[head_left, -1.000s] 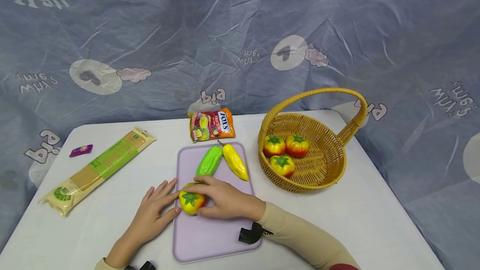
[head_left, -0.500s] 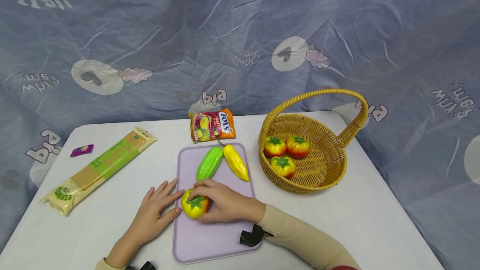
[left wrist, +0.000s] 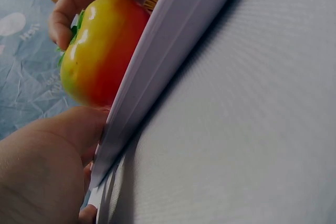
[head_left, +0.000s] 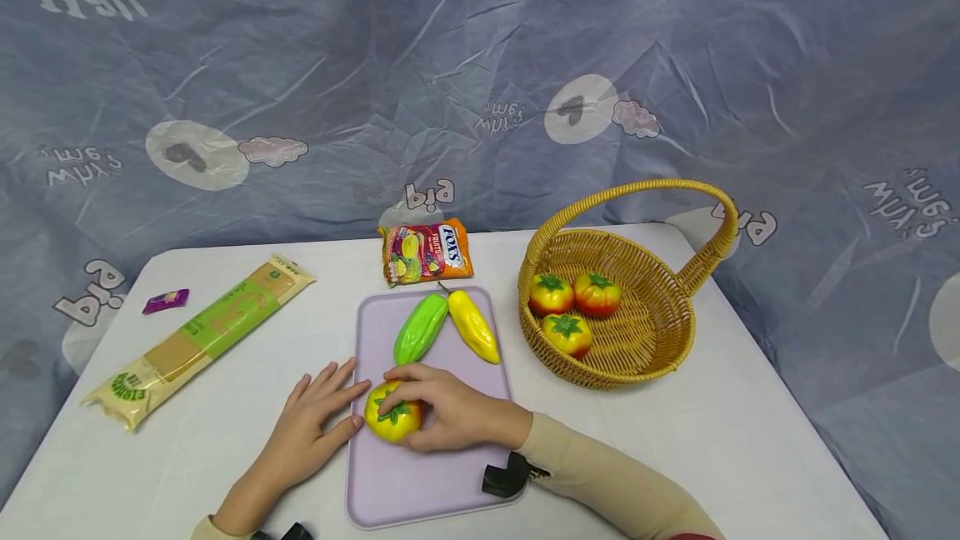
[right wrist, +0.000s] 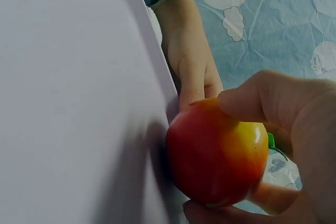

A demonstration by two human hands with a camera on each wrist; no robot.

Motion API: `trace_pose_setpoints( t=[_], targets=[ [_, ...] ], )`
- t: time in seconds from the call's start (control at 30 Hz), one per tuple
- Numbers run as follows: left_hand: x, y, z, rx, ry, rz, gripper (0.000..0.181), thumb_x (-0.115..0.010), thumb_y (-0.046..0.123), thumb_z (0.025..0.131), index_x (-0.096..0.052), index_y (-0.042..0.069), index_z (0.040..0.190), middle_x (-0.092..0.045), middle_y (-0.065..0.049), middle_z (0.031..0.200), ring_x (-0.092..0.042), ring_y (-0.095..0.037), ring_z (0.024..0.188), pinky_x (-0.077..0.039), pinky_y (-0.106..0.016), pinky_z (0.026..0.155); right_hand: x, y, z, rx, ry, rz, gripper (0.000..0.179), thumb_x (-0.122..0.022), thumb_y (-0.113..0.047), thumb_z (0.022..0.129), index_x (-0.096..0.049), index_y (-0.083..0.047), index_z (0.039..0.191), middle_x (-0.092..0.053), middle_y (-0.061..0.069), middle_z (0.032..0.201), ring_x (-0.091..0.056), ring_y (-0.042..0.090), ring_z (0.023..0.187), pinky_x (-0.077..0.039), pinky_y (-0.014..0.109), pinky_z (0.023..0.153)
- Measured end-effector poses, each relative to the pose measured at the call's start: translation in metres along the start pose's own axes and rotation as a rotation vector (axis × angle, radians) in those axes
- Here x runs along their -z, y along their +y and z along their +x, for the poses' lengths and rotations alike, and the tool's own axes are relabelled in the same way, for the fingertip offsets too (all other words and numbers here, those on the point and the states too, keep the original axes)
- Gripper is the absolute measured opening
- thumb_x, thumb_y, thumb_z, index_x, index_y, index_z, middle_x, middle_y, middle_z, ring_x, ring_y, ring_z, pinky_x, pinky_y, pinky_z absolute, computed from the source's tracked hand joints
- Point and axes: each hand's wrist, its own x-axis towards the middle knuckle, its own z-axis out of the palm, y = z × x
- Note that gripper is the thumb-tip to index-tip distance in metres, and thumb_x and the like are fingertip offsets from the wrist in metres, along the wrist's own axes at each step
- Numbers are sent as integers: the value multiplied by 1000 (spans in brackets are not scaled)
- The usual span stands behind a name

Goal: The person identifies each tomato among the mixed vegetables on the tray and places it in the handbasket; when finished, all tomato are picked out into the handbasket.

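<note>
In the head view my right hand [head_left: 456, 415] grips a yellow-and-red tomato [head_left: 392, 427] with a green leafy top, over the left part of the lilac tray [head_left: 420, 490]. In the right wrist view the thumb and fingers curl round the tomato [right wrist: 215, 153]. My left hand [head_left: 306, 432] lies flat with fingers spread at the tray's left edge, its fingertips close to the tomato. Farther up the tray lie a green pepper [head_left: 420, 329] and a yellow pepper [head_left: 472, 327].
A wicker basket [head_left: 637, 344] with a tall handle stands on the right, holding three similar tomatoes [head_left: 567, 335]. Behind the tray lies a candy bag [head_left: 426, 252]. On the left are a long noodle pack [head_left: 202, 340] and a small purple wrapper [head_left: 166, 301].
The tomato and my right hand have shifted slightly right and nearer to me on the tray. My left hand stays in place.
</note>
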Motion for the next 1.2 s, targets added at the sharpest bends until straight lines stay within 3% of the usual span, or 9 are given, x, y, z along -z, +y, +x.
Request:
trace_pose_setpoints(
  t=[0.13,0.33,1.2],
  targets=[
    [0,0,1,6,-5,4,43,-73,30,92,-69,19,133,-52,-14,155,-43,-50,142,-24,-76,111,0,2,0,5,-3,23,44,-80,-10,79,-70,-14,121,-53,19,149,-53,29,140,-43,38,118],
    [0,1,1,9,-11,1,42,-73,31,92,-70,19,133,-51,-13,155,-43,-50,143,-24,-76,111,-1,1,0,-19,-6,26,46,-84,-22,84,-67,-14,125,-50,19,152,-49,28,144,-40,40,121],
    [0,2,1,15,-18,2,42,-73,31,92,-70,19,132,-51,-14,155,-43,-50,143,-23,-77,111,0,4,0,-65,5,60,51,-83,-20,83,-65,-14,130,-53,16,152,-48,25,146,-40,40,121]
  ],
)
